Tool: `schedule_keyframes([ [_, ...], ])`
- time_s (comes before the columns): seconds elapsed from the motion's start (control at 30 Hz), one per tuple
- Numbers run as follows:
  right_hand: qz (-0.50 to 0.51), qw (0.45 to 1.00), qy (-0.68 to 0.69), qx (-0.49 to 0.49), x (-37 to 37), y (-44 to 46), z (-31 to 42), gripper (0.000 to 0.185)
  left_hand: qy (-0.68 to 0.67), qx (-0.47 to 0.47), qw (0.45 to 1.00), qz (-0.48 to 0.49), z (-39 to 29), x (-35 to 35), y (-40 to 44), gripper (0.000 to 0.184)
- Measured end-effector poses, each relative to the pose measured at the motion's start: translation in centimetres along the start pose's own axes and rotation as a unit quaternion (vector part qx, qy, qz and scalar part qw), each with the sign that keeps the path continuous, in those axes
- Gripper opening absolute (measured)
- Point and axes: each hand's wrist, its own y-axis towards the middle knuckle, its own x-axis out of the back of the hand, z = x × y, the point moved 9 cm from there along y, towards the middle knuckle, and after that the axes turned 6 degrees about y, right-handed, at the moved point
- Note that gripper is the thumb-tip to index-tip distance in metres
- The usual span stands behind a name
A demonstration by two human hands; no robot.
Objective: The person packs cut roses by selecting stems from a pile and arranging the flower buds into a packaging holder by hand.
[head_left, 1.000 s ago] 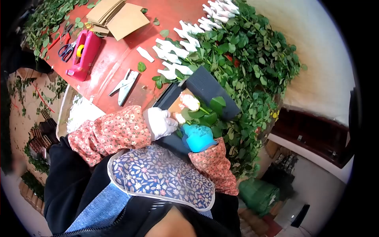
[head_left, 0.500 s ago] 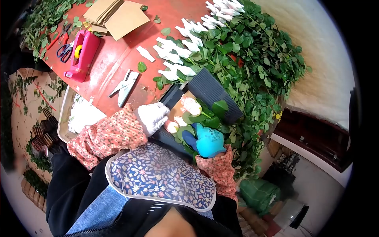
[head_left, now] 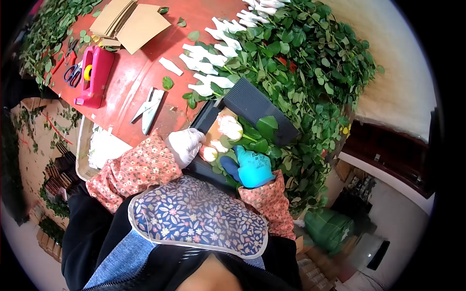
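My left hand (head_left: 185, 146), in a white glove, has its fingers curled together at the near-left edge of a black ribbed tray (head_left: 252, 104). What its fingertips hold, if anything, is hidden. Pale pink-white roses (head_left: 229, 127) lie in the tray over a piece of brown cardboard (head_left: 212, 132), another rose head (head_left: 208, 153) lying close to my left fingers. My right hand (head_left: 254, 167), in a blue glove with a darker thumb, closes around the leafy rose stems (head_left: 228, 162) below the blooms. The glove covers most of the grip.
Roses in white sleeves (head_left: 199, 64) lie in rows, their leafy stems (head_left: 310, 87) heaped to the right. On the red table (head_left: 131, 97) are a light grey plier-like tool (head_left: 148, 111), a pink tape dispenser (head_left: 95, 77), scissors (head_left: 73, 75) and cardboard sheets (head_left: 143, 29). A basket (head_left: 83, 162) holds white material.
The view has shifted slightly, moving the table items a little left in the picture. Both hands keep nearly the same places around the roses.
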Motion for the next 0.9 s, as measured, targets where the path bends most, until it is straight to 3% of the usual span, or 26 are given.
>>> schedule_keyframes([
  [0.1, -0.048, 0.998, 0.009, 0.034, 0.8, -0.2, 0.5, 0.05, -0.03, -0.037, 0.999, -0.022, 0.3, 0.2, 0.1, 0.019],
  [0.17, -0.025, 0.999, 0.02, 0.013, 1.0, -0.2, 0.4, 0.048, -0.039, -0.072, 0.996, -0.039, -0.7, 1.2, -0.1, 0.02],
  [0.23, -0.036, 0.999, -0.009, 0.028, 1.4, -0.4, 0.7, 0.047, 0.029, -0.189, 0.979, -0.064, -3.8, 3.2, -0.8, 0.023],
  [0.27, -0.031, 0.999, -0.009, 0.032, 1.5, -0.4, 0.8, 0.035, 0.078, -0.284, 0.954, -0.053, -6.0, 4.0, -1.2, 0.026],
  [0.3, -0.034, 0.999, -0.002, 0.027, 1.5, -0.4, 0.9, 0.035, 0.137, -0.33, 0.931, -0.076, -7.6, 4.2, -2.3, 0.029],
  [0.37, -0.055, 0.993, -0.082, 0.067, 1.8, -0.4, 1.9, 0.023, 0.202, -0.37, 0.907, 0.002, -8.4, 1.9, -3.2, 0.03],
  [0.4, -0.052, 0.993, -0.076, 0.069, 1.9, -0.2, 2.1, 0.018, 0.186, -0.378, 0.906, -0.035, -8.0, 1.3, -3.4, 0.031],
  [0.5, -0.032, 0.997, -0.068, 0.027, 0.4, 0.7, 1.0, 0.019, 0.187, -0.354, 0.916, -0.017, -7.9, 1.3, -3.2, 0.02],
  [0.57, -0.023, 0.999, -0.025, 0.01, 0.1, 1.0, 0.5, 0.019, 0.175, -0.361, 0.916, -0.006, -8.0, 1.0, -3.3, 0.024],
  [0.77, -0.052, 0.996, 0.062, 0.045, -0.3, 1.5, 1.3, 0.025, 0.215, -0.348, 0.912, 0.02, -7.5, 0.1, -3.0, 0.029],
  [0.9, -0.094, 0.993, 0.01, 0.067, 0.3, 1.2, 1.7, 0.024, 0.218, -0.346, 0.912, 0.034, -7.5, -0.2, -2.9, 0.03],
])
